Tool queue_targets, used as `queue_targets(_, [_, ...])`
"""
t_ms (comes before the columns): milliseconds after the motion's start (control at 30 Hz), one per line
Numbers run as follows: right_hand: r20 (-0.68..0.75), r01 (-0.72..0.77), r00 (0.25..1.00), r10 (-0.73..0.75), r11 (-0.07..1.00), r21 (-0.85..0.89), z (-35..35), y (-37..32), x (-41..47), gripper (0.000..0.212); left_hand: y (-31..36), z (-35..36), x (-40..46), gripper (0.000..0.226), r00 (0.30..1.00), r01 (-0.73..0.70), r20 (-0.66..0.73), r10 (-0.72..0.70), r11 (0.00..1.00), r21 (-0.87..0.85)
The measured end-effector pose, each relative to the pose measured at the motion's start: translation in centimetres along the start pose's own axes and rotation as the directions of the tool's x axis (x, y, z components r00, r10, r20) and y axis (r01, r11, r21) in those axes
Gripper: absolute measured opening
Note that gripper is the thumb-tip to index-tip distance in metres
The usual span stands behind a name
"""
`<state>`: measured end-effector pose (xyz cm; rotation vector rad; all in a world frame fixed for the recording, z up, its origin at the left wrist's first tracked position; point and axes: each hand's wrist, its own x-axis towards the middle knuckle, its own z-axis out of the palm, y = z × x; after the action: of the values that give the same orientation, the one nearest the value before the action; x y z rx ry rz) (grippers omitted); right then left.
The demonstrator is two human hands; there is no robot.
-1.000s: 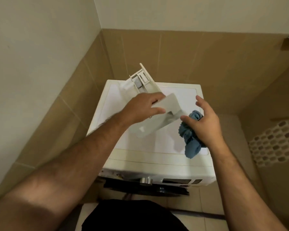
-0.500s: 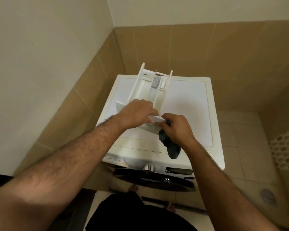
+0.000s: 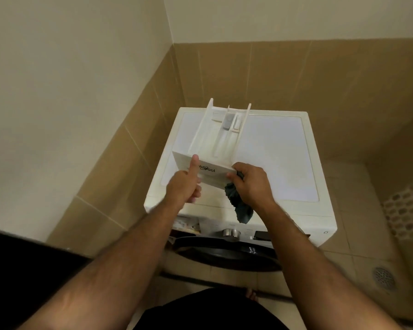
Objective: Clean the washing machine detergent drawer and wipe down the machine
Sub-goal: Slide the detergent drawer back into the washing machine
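Observation:
The white detergent drawer (image 3: 221, 139) is out of the machine and held above the white washing machine (image 3: 279, 163), its branded front panel facing me and its compartments pointing away. My left hand (image 3: 185, 185) grips the panel's left side, thumb laid up across the front, fingers curled underneath. My right hand (image 3: 250, 183) holds the panel's right end and has a dark blue-grey cloth (image 3: 240, 206) bunched in it; the cloth hangs down below the hand.
The machine stands in a corner between tan tiled walls (image 3: 134, 163). Its control knob (image 3: 230, 234) and dark round door (image 3: 227, 254) show below the top. A floor drain (image 3: 383, 277) lies at the right. My foot (image 3: 250, 294) is on the tiled floor.
The drawer has turned so its front panel faces me and its body points straight back. My left thumb moved onto the panel front. My right hand with the cloth closed in on the panel's right end.

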<state>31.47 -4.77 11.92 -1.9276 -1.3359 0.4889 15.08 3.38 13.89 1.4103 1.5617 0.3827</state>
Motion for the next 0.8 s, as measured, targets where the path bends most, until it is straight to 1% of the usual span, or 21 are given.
queue_targets(33, [0.001,0.0,1.0,0.0,1.0,-0.011,0.5,-0.6,-0.4,0.019,-0.4,-0.2,-0.2,0.092,0.985,0.141,0.124,-0.12,0.974,-0.178])
queue_targets(67, [0.006,0.003,1.0,-0.003,1.0,-0.026,0.9,-1.3,-0.9,0.02,-0.7,-0.5,-0.4,0.094,0.958,0.235,0.232,-0.168,0.923,-0.305])
queue_targets(100, [0.015,0.012,1.0,-0.011,0.999,-0.041,1.5,-1.9,-1.5,0.02,-0.9,-0.8,-0.5,0.093,0.937,0.292,0.303,-0.176,0.87,-0.398])
queue_targets(167, [0.034,0.027,0.999,-0.025,0.998,-0.062,2.5,-3.1,-2.8,0.02,-1.3,-1.5,-0.5,0.085,0.915,0.363,0.363,-0.175,0.75,-0.553])
queue_targets(233, [0.047,0.032,0.998,-0.03,0.998,-0.057,3.3,-4.2,-4.0,0.019,-2.1,-2.1,-0.4,0.064,0.906,0.408,0.379,-0.187,0.619,-0.671])
queue_targets(267, [0.049,0.024,0.999,-0.022,0.999,-0.045,3.5,-4.8,-4.6,0.014,-2.6,-2.4,-0.4,0.057,0.904,0.417,0.386,-0.182,0.57,-0.708])
queue_targets(300, [0.051,0.011,0.999,-0.01,1.0,-0.02,3.6,-5.1,-5.1,0.007,-3.0,-2.6,-0.5,0.054,0.904,0.418,0.392,-0.171,0.544,-0.727])
queue_targets(333, [0.053,-0.022,0.998,0.021,1.0,0.01,3.4,-5.4,-5.6,0.01,-3.6,-2.8,-0.6,0.053,0.906,0.413,0.391,-0.161,0.542,-0.732])
queue_targets(367, [0.047,-0.06,0.997,0.058,0.997,0.049,3.1,-5.6,-6.1,0.018,-4.0,-2.9,-0.8,0.053,0.911,0.402,0.383,-0.156,0.552,-0.731])
queue_targets(400, [0.022,-0.094,0.996,0.092,0.992,0.08,2.5,-5.8,-6.5,0.02,-4.4,-3.0,-1.0,0.053,0.917,0.386,0.369,-0.151,0.563,-0.731])
queue_targets(467, [-0.087,-0.127,0.986,0.143,0.978,0.163,0.9,-6.7,-7.0,0.014,-4.9,-3.2,-1.5,0.051,0.932,0.352,0.334,-0.14,0.567,-0.744])
queue_targets(500, [-0.157,-0.132,0.972,0.173,0.962,0.239,0.2,-7.4,-7.0,0.01,-5.0,-3.1,-1.7,0.05,0.936,0.344,0.326,-0.136,0.561,-0.753])
queue_targets(567, [-0.302,-0.089,0.925,0.23,0.904,0.417,-1.0,-9.4,-6.4,0.005,-5.2,-2.9,-2.1,0.047,0.937,0.338,0.325,-0.126,0.552,-0.762])
queue_targets(600, [-0.379,-0.036,0.892,0.244,0.876,0.48,-1.3,-10.5,-5.8,0.004,-5.1,-2.7,-2.4,0.044,0.935,0.341,0.333,-0.119,0.55,-0.762])
queue_targets(667, [-0.507,0.087,0.824,0.252,0.829,0.552,-1.1,-13.0,-4.2,0.007,-4.9,-2.3,-2.8,0.037,0.93,0.348,0.351,-0.106,0.557,-0.754])
queue_targets(733, [-0.572,0.169,0.787,0.23,0.811,0.56,0.0,-14.9,-2.9,0.01,-4.7,-1.9,-3.4,0.03,0.93,0.345,0.353,-0.102,0.568,-0.747])
queue_targets(767, [-0.575,0.177,0.794,0.197,0.831,0.528,0.8,-15.5,-2.5,0.007,-4.6,-1.8,-3.6,0.027,0.933,0.338,0.348,-0.095,0.565,-0.753])
queue_targets(800, [-0.546,0.152,0.824,0.151,0.869,0.47,1.7,-15.6,-2.3,0.004,-4.4,-1.6,-3.7,0.023,0.937,0.325,0.34,-0.083,0.565,-0.759])
